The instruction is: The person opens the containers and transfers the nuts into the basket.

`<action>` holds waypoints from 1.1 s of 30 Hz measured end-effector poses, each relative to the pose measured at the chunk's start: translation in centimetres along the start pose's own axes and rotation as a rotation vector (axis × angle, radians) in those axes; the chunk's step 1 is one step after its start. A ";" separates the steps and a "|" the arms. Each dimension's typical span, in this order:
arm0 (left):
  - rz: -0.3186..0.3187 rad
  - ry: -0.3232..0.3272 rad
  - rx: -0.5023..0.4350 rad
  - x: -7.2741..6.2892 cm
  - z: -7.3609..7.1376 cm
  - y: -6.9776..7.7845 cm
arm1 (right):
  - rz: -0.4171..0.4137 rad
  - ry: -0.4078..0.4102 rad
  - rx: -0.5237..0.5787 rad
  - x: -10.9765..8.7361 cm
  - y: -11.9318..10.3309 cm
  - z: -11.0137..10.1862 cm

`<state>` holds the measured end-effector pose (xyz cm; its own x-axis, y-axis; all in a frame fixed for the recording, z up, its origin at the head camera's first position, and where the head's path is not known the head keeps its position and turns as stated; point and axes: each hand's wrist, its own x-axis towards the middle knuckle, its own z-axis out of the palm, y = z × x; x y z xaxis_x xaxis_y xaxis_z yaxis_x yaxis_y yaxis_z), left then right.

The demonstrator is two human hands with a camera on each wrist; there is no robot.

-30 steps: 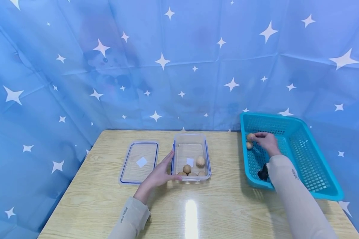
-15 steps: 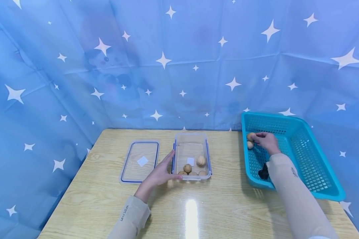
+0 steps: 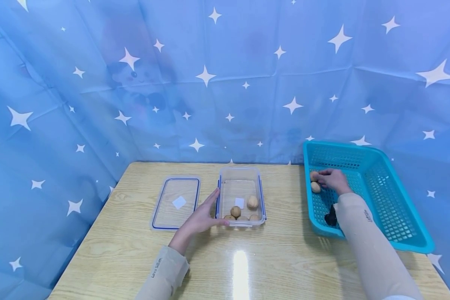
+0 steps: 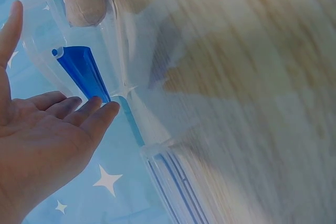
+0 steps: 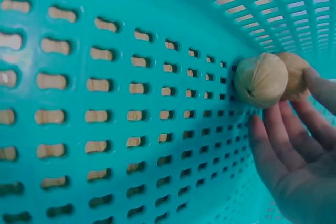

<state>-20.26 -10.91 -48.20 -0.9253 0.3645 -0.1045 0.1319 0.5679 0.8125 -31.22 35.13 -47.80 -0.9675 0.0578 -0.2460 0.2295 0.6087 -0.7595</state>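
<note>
A clear plastic container (image 3: 240, 186) with blue latches stands at mid-table, holding several tan walnuts (image 3: 252, 202). My left hand (image 3: 198, 216) rests against its left side with fingers extended, thumb at the front corner. In the left wrist view the fingertips are right at a blue latch (image 4: 84, 72). Inside the turquoise basket (image 3: 401, 196), my right hand (image 3: 333, 180) pinches a walnut (image 5: 295, 76) between thumb and fingers near the left wall. A second walnut (image 5: 261, 81) lies beside it, close to the fingertips.
The container's lid (image 3: 174, 212), with a blue seal and a white square on it, lies flat to the left. A small black object (image 3: 331, 217) is in the basket's near left part. A starry blue cloth (image 3: 225, 83) hangs behind the table (image 3: 277, 266).
In the basket, the nearer walnut has shifted slightly toward me and to the right, and the right fingers have moved slightly. The left hand stays at the container.
</note>
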 end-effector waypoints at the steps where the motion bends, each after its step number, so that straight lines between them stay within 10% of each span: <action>1: 0.001 0.000 -0.002 0.0 0.0 0.0 | -0.001 -0.006 0.001 0.0 0.0 0.0; 33: 0.008 -0.003 0.000 -0.1 0.0 -0.1 | -0.105 0.168 0.137 -1.1 -2.0 -0.7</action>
<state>-20.19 -10.98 -48.23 -0.9231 0.3716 -0.0994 0.1397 0.5645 0.8135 -30.64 34.45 -45.57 -0.9882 0.1377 -0.0666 0.1280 0.5056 -0.8532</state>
